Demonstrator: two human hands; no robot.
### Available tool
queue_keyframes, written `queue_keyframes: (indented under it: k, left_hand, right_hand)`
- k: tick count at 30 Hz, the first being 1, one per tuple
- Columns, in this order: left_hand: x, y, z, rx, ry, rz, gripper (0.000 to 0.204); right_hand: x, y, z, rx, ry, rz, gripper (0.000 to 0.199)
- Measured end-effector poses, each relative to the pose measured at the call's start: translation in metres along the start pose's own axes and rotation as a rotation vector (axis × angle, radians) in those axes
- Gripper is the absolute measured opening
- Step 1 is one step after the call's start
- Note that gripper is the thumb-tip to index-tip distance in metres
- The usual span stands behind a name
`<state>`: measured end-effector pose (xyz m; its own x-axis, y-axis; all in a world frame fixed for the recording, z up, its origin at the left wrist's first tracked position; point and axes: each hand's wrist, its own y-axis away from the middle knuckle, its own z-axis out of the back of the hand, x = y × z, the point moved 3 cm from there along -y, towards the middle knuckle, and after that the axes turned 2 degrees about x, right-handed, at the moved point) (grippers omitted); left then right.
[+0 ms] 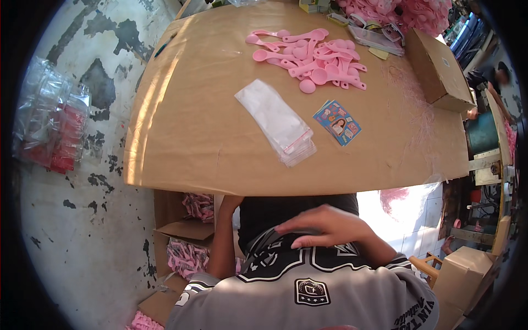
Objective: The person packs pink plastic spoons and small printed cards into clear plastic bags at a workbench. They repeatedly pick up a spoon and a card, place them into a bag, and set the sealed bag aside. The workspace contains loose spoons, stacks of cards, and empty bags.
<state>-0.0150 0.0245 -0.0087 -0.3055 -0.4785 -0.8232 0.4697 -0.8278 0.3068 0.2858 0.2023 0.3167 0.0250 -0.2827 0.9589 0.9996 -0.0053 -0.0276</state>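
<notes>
My right hand (324,224) hovers in front of my shirt, just short of the table's near edge. Its fingers stretch to the left, with the thumb apart from them and nothing held. Below the table edge, my left hand (230,203) is only partly visible beside my lap, its fingers hidden. On the brown-covered table (192,126) lies a fanned stack of clear plastic bags (272,121). Right of it rests a small pile of blue printed cards (337,122). Farther back, a heap of pink plastic measuring spoons (316,58) spreads out.
A cardboard box (437,69) stands at the table's right, near loose pink strands (421,126). A clear tray (377,38) sits behind the spoons. Open cartons of pink items (187,256) are below on my left. Plastic packs (52,118) hang or lie far left.
</notes>
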Motion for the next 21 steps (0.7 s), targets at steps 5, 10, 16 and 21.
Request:
queue_keyframes:
  k: [5, 10, 16, 21]
  left_hand:
    - [-0.145, 0.036, -0.001, 0.033, -0.162, -0.136, 0.056]
    - [-0.203, 0.058, -0.007, 0.194, -0.471, -0.352, 0.065]
    - [-0.307, 0.128, 0.028, 0.755, 0.088, -0.455, 0.068]
    - [-0.359, 0.133, 0.066, 0.527, 0.800, -0.390, 0.045]
  right_hand:
    - [0.050, -0.036, 0.058, -0.610, 0.635, 0.118, 0.039]
    - [0.014, -0.070, 0.069, -0.814, 0.822, -0.119, 0.035]
    - [-0.008, -0.070, 0.067, -0.914, 0.774, -0.055, 0.020]
    - [-0.009, -0.066, 0.073, -0.988, 0.758, 0.010, 0.021]
